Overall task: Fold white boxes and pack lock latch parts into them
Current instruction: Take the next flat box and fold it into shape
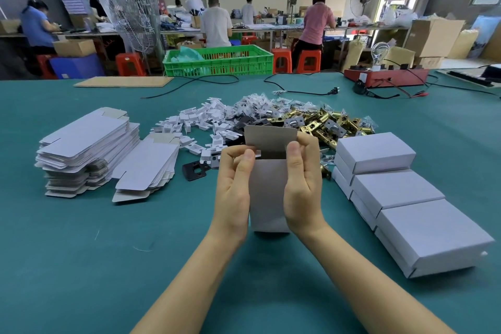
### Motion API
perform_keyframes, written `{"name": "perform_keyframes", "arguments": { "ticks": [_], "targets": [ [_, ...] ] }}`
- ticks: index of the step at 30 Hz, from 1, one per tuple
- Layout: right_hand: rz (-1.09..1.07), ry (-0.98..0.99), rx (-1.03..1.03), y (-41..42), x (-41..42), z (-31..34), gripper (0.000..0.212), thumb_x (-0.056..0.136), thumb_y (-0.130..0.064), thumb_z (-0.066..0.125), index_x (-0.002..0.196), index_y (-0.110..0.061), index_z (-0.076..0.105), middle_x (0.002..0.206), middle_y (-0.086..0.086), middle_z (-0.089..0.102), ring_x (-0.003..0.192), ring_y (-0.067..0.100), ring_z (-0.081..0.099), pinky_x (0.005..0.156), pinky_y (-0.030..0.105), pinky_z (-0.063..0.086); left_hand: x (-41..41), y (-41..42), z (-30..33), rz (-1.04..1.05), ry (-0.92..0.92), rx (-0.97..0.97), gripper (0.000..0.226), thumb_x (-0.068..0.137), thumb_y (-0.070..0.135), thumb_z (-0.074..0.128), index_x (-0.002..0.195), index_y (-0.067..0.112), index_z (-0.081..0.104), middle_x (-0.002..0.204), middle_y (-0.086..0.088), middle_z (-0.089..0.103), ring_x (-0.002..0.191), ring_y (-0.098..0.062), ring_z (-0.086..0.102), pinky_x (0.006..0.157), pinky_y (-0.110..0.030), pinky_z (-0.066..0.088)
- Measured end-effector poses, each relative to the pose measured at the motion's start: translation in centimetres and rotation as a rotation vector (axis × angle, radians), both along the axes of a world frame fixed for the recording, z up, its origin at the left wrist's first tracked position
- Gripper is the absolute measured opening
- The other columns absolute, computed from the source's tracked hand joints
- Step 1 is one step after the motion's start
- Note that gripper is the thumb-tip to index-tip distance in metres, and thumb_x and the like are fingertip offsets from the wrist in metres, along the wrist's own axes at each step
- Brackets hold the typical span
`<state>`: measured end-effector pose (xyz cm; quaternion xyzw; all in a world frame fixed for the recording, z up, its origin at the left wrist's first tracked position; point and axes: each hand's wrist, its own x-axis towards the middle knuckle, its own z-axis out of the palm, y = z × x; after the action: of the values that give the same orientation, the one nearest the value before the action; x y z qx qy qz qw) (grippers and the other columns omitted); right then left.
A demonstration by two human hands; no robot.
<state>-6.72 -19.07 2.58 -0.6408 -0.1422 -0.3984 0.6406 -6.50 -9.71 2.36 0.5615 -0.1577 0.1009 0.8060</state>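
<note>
White box (268,195) held upright on desk (81,252), gripped by left hand (234,184) and right hand (302,184), top flap open

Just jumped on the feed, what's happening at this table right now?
A person holds an upright white box between the left hand and right hand, its top flap still open. Flat box blanks lie to the left, closed boxes to the right, brass latches behind.
</note>
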Motion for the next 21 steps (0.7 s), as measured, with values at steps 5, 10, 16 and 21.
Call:
{"name": "perform_keyframes", "arguments": {
  "ticks": [5, 10, 16, 21],
  "targets": [
    [0.016, -0.007, 0.003, 0.0, -0.2, 0.6, 0.013, 0.099, -0.031, 0.038, 0.09, -0.025, 0.044, 0.074, -0.024, 0.048, 0.065, -0.005, 0.04, 0.062, 0.01, 0.034, -0.2, 0.0, 0.4, 0.003, 0.002, -0.005, 0.008, 0.086, 0.039, 0.057, 0.085, 0.039, 0.065, 0.1, 0.005, 0.065, 0.103, -0.018, 0.056, 0.11, -0.056, 0.033],
    [0.109, 0.019, 0.014, -0.1, -0.2, 0.9, 0.013, 0.099, -0.015, 0.039, 0.099, -0.024, 0.047, 0.086, -0.026, 0.057, 0.077, -0.007, 0.051, 0.072, 0.008, 0.04, -0.4, -0.4, 0.9, 0.041, 0.019, 0.005, 0.013, 0.09, 0.037, 0.051, 0.084, 0.039, 0.062, 0.108, -0.007, 0.061, 0.106, -0.022, 0.054, 0.108, -0.054, 0.035],
    [0.181, 0.083, 0.108, -0.5, 0.1, 1.3, 0.018, 0.099, -0.013, 0.038, 0.104, -0.027, 0.049, 0.096, -0.014, 0.058, 0.085, -0.001, 0.055, 0.074, 0.013, 0.045, 0.7, -1.3, 2.2, 0.094, 0.121, 0.06, 0.021, 0.082, 0.033, 0.051, 0.096, 0.048, 0.053, 0.096, 0.009, 0.067, 0.099, -0.017, 0.056, 0.09, -0.04, 0.041],
    [0.136, 0.129, 0.073, -0.9, 0.5, 1.2, 0.017, 0.104, -0.016, 0.037, 0.1, -0.026, 0.049, 0.09, -0.023, 0.056, 0.085, 0.001, 0.053, 0.077, 0.017, 0.044, 0.9, -1.5, 2.4, 0.035, 0.084, 0.072, 0.025, 0.093, 0.024, 0.046, 0.101, 0.036, 0.067, 0.115, -0.008, 0.068, 0.115, -0.034, 0.058, 0.107, -0.056, 0.041]
  ]
}}
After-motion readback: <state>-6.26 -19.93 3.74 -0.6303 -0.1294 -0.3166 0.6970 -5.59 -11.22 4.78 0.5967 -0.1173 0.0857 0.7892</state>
